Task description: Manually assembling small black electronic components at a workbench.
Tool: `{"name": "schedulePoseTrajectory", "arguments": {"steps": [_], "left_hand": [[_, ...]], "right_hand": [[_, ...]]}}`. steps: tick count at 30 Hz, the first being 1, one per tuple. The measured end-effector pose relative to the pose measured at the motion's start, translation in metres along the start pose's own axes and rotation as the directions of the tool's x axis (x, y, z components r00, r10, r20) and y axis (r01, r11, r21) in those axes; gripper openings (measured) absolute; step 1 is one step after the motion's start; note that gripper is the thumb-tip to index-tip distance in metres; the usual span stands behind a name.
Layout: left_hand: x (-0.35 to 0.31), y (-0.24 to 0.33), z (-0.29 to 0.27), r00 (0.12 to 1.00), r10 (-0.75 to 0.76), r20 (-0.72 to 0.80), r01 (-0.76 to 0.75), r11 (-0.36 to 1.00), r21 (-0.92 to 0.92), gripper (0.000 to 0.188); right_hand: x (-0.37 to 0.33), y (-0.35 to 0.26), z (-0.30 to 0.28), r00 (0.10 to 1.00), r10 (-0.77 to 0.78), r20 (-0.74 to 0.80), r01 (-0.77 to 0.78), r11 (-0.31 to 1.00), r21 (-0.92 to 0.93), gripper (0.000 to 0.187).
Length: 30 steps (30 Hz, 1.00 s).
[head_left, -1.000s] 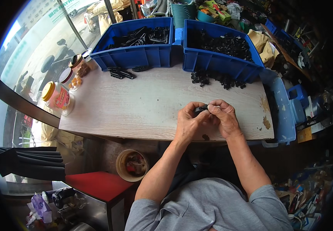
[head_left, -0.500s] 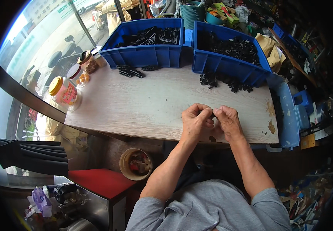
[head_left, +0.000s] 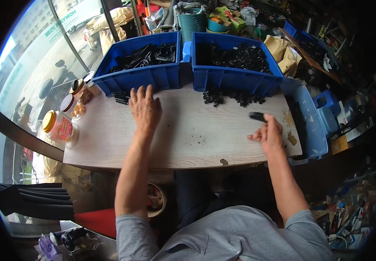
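Observation:
My left hand (head_left: 144, 111) reaches across the table with its fingers stretched out. Its fingertips are at a few long black plastic pieces (head_left: 120, 98) in front of the left blue bin (head_left: 142, 79), and partly cover them. Whether it touches one is hard to see. On the right side of the table, my right hand (head_left: 271, 134) pinches a short, dark, rounded black plastic piece (head_left: 256, 116) between thumb and finger; its other fingers are loosely curled. Small black clips or fittings (head_left: 214, 97) lie heaped before the right blue bin (head_left: 236, 77).
Long black parts fill the left bin, small ones the right. Lidded jars (head_left: 59, 128) line the table's left edge by the window. A light blue tub (head_left: 316, 135) stands against the right edge. Below the front edge is a round bucket (head_left: 162, 202).
My hands, together over the table's front before, have parted. The left went left and forward to the long pieces; the right moved right with a black piece. The whole view has shifted.

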<state>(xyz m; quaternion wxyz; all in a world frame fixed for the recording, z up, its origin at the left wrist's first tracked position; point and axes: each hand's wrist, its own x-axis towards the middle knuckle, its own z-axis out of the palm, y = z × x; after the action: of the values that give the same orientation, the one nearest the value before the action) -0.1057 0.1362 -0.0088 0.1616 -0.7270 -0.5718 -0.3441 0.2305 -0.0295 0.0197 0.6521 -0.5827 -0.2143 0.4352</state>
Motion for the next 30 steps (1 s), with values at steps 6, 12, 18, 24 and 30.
{"name": "schedulePoseTrajectory", "arguments": {"steps": [6,12,18,24,30], "left_hand": [[0.012,-0.034,0.027,0.985,0.013,0.174,-0.027,0.997,0.077,0.042],[0.013,-0.036,0.026,0.987,0.095,0.126,-0.102,0.993,0.053,0.038],[0.006,-0.018,0.020,0.973,0.189,0.129,-0.169,0.974,-0.151,0.028],[0.005,-0.017,0.015,0.976,0.178,0.122,-0.144,0.959,-0.244,0.023],[0.007,-0.020,0.020,0.982,0.168,0.091,-0.145,0.965,-0.216,0.017]], "right_hand": [[0.041,-0.034,-0.071,0.914,-0.050,-0.403,0.045,0.999,-0.021,0.036],[0.063,-0.038,-0.068,0.951,-0.011,-0.309,-0.070,0.966,-0.248,0.028],[0.095,-0.039,-0.037,0.944,0.012,-0.329,-0.188,0.841,-0.508,0.022],[0.118,-0.033,-0.013,0.951,-0.039,-0.307,-0.172,0.759,-0.628,0.027],[0.125,-0.035,-0.007,0.950,-0.015,-0.311,-0.221,0.670,-0.708,0.022]]}}
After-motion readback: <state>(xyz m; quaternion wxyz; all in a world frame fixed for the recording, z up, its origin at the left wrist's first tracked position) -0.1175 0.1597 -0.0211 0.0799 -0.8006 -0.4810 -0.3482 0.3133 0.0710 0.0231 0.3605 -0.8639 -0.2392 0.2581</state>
